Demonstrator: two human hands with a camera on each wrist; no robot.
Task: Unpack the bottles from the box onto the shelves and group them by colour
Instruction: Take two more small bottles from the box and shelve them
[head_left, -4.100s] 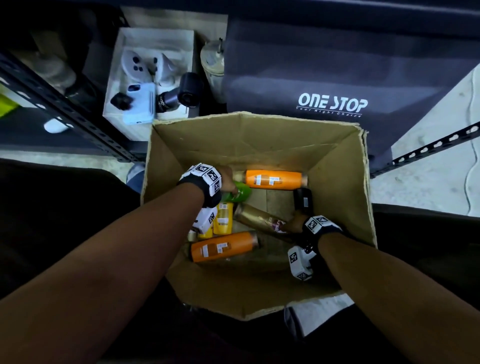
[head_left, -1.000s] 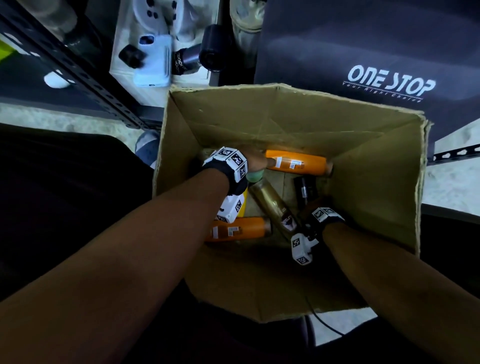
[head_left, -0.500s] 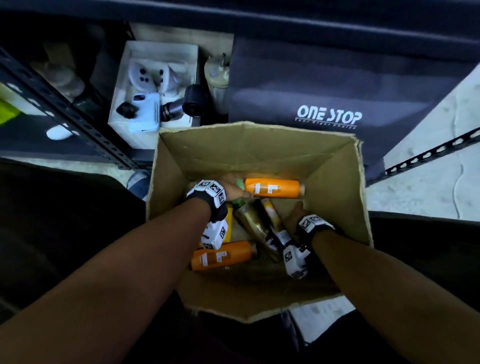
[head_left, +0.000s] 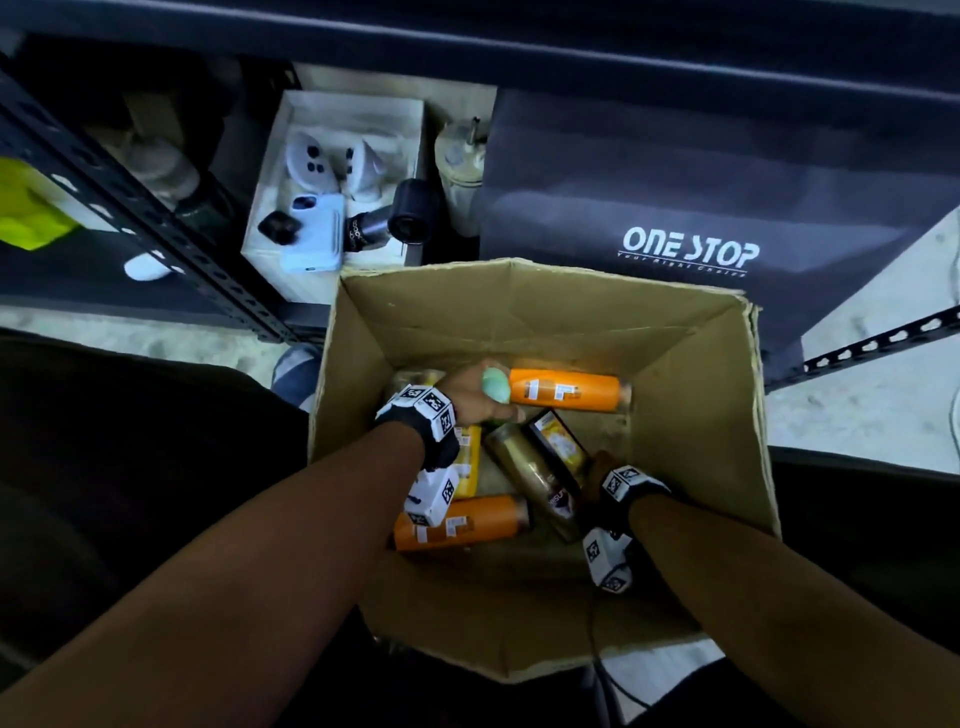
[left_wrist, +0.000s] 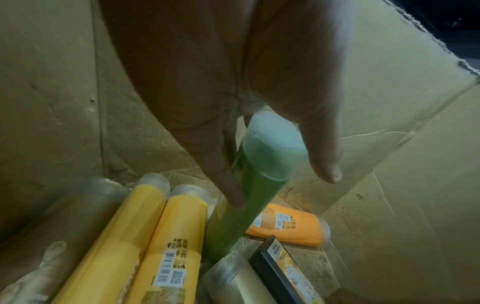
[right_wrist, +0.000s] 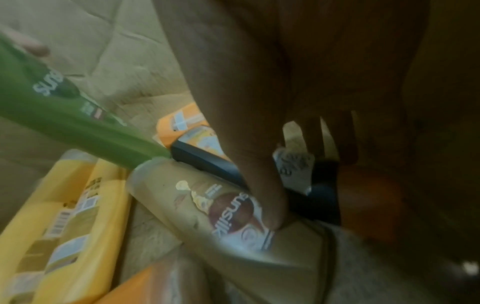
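Note:
An open cardboard box (head_left: 701, 415) holds several bottles lying down: two orange bottles (head_left: 566, 391) (head_left: 462, 522), yellow bottles (left_wrist: 145, 246), a gold bottle (head_left: 524, 467) and a black bottle (head_left: 558, 441). My left hand (head_left: 467, 395) grips a green bottle (left_wrist: 249, 195) just below its pale cap, and the bottle tilts up off the pile. My right hand (head_left: 597, 470) is low in the box on the right. Its fingers curl round the black bottle (right_wrist: 207, 162) and its thumb lies on the gold bottle (right_wrist: 207, 205).
Beyond the box stand a white tray (head_left: 410, 135) with controllers and a phone, and a dark "ONE STOP" bag (head_left: 675, 208). A perforated black shelf upright (head_left: 156, 234) runs at the left and another rail (head_left: 883, 343) at the right. My legs flank the box.
My left hand has tilted the green bottle's cap end upward. My right hand has shifted from the gold bottle's end to the black bottle, which now lies against the gold one.

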